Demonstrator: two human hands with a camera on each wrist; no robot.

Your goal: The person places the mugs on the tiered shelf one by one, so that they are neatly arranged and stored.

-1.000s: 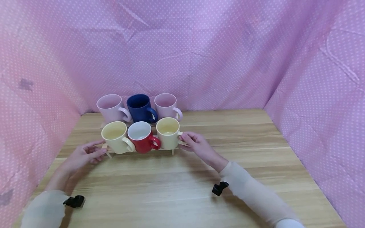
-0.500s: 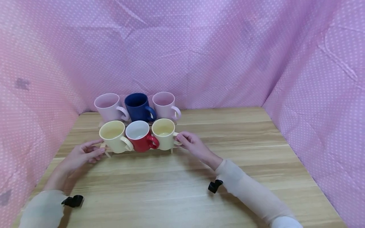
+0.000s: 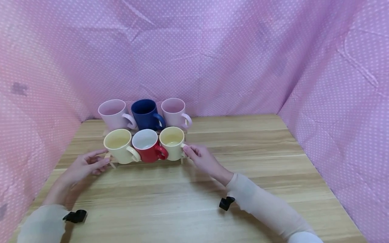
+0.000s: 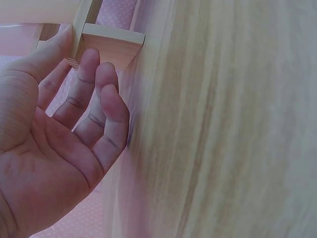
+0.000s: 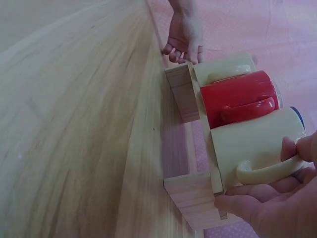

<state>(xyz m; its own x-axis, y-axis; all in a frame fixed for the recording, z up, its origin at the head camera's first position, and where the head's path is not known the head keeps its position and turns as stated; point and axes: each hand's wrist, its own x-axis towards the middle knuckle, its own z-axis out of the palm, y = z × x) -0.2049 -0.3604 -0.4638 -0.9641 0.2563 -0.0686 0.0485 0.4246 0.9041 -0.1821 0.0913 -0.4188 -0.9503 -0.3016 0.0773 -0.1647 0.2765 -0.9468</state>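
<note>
Near the right end of a low wooden rack, my right hand pinches the handle of a pale yellow mug between thumb and fingers. That mug stands upright on the rack's front board, close beside a red mug with a white inside. Left of the red one is another pale yellow mug. At the rack's left end my left hand grips the board's tip between thumb and fingers, with its other fingers loosely bent.
Behind the front row stand a pink mug, a dark blue mug and a second pink mug, handles to the right. The wooden table meets pink dotted cloth at its back and sides.
My right hand has shifted left, carrying the right yellow mug by its handle closer to the red mug. The left hand stays at the rack's end. The head view has drifted slightly.
</note>
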